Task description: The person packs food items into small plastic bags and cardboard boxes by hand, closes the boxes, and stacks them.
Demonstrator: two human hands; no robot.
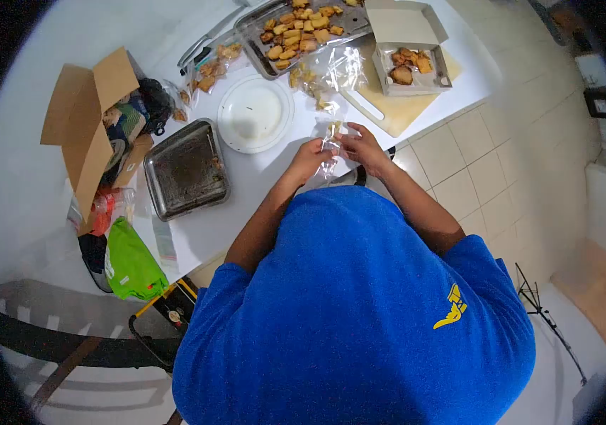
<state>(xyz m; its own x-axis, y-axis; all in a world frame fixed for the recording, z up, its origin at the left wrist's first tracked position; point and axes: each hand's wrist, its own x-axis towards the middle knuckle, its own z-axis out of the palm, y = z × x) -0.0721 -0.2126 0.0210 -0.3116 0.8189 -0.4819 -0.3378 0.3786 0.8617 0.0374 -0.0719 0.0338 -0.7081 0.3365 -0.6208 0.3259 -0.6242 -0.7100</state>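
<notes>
Close to the table's near edge, my left hand (309, 160) and my right hand (365, 147) pinch a clear plastic bag (330, 146) between them. Small pale pieces seem to lie in its upper part, too small to name. Just beyond my hands is more clear plastic packaging (338, 67) with some pieces in it. A white plate (255, 113) sits to the left of my left hand. Behind, a metal baking tray (352, 28) carries many browned baked pieces (299, 32). To the right, an open white box (416, 88) contains several larger browned pieces (409, 64).
A cutting board (406, 113) lies under the white box's near side. On the left are a dark baking pan (186, 170), an open cardboard box (80, 142) with cloth inside, and a green bag (131, 262). Filled clear bags (207, 74) lie behind the plate. A thin stand (547, 315) is at right.
</notes>
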